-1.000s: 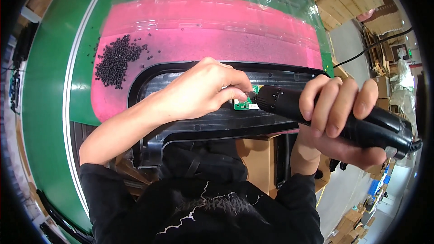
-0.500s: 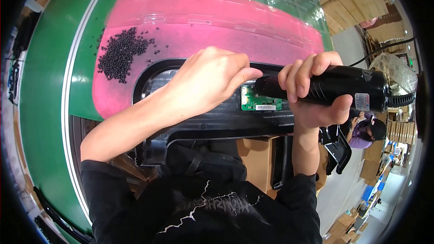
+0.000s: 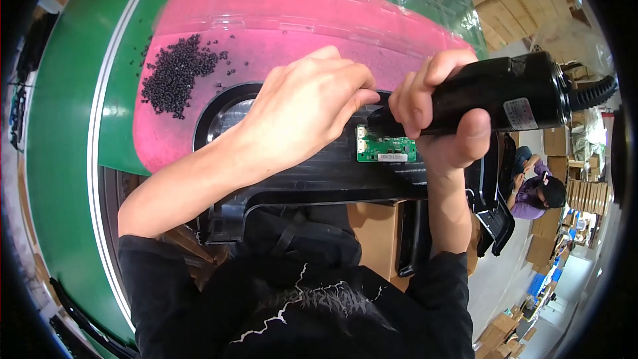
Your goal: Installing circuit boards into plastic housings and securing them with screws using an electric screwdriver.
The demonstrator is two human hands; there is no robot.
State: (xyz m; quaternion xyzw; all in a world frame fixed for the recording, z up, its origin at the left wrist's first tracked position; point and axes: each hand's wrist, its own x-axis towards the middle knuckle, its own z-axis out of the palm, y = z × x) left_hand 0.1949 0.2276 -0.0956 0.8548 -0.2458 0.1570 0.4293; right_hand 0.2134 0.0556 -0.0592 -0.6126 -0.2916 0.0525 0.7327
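In my right hand (image 3: 432,113) is a black electric screwdriver (image 3: 495,96), its tapered nose pointing left and its corded end to the right. The nose is over the top edge of a green circuit board (image 3: 392,149) with white connectors. Its very tip is hard to make out. The board lies in a black plastic housing (image 3: 299,183). My left hand (image 3: 312,103) hovers above the housing, left of the screwdriver nose, thumb and fingertips pinched together. Whatever they may hold is too small or hidden to name.
Small black screws (image 3: 174,76) lie heaped on a pink mat (image 3: 266,46) at the left, under a clear plastic sheet farther back. The mat rests on a green table (image 3: 73,119). An open cardboard box (image 3: 375,229) stands below. A person (image 3: 538,193) sits far right.
My right hand and the screwdriver have shifted left and up, with the corded end raised. My left hand has edged slightly up and stays pinched.
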